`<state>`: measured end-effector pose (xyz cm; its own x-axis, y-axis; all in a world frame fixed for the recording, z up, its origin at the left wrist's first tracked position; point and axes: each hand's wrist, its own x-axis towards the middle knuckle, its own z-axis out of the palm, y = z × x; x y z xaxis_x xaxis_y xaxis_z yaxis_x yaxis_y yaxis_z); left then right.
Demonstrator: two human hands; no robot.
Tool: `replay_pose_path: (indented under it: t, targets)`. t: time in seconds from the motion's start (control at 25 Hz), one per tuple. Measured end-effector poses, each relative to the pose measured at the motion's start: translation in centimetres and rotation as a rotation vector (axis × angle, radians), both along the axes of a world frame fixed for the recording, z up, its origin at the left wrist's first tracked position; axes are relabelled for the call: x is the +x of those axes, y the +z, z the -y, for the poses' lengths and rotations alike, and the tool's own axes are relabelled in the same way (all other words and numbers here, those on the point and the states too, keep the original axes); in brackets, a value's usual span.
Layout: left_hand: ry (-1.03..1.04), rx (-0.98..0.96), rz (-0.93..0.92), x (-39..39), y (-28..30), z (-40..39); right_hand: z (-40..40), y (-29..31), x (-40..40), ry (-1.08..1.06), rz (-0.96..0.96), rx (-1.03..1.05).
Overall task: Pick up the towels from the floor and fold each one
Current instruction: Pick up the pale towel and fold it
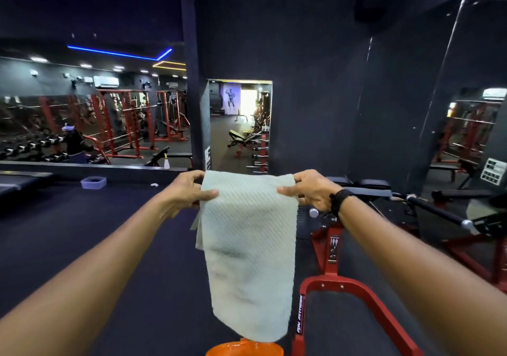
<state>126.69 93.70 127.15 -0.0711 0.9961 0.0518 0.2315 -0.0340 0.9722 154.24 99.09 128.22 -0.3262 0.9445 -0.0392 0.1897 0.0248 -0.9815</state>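
A pale, ribbed towel (248, 246) hangs in the air in front of me, doubled over lengthwise, its lower edge just above an orange container. My left hand (189, 192) pinches its top left corner between thumb and fingers. My right hand (308, 191) pinches the top right corner; a dark band sits on that wrist. Both arms are stretched forward at chest height, holding the top edge level. No other towel shows on the floor.
An orange container (244, 349) sits at the bottom edge below the towel. A red-framed gym machine (340, 281) stands close on the right with a black bar (436, 209). Dark floor (96, 232) spreads left; a small lilac tray (93, 183) lies by the mirrored wall.
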Motion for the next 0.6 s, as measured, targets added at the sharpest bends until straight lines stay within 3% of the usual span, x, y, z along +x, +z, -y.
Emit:
replay_pose_path:
  t: [0.08,0.16,0.24,0.36,0.6]
  targets:
    - [0.090,0.046,0.023,0.0,0.3,-0.1,-0.3,-0.1,-0.6,-0.146,-0.119,0.046]
    - [0.014,0.019,0.113,0.1,0.8,0.1,-0.5,0.4,-0.9,-0.177,-0.237,0.038]
    - [-0.133,-0.029,0.088,0.1,1.1,0.5,-0.2,1.0,-0.5,-0.045,-0.168,0.019]
    - [-0.001,0.093,0.053,-0.3,0.7,0.0,0.1,1.2,0.1,-0.066,0.010,0.128]
    - [0.135,0.238,0.210,0.5,1.4,-0.4,0.4,2.0,-0.1,-0.256,-0.163,0.281]
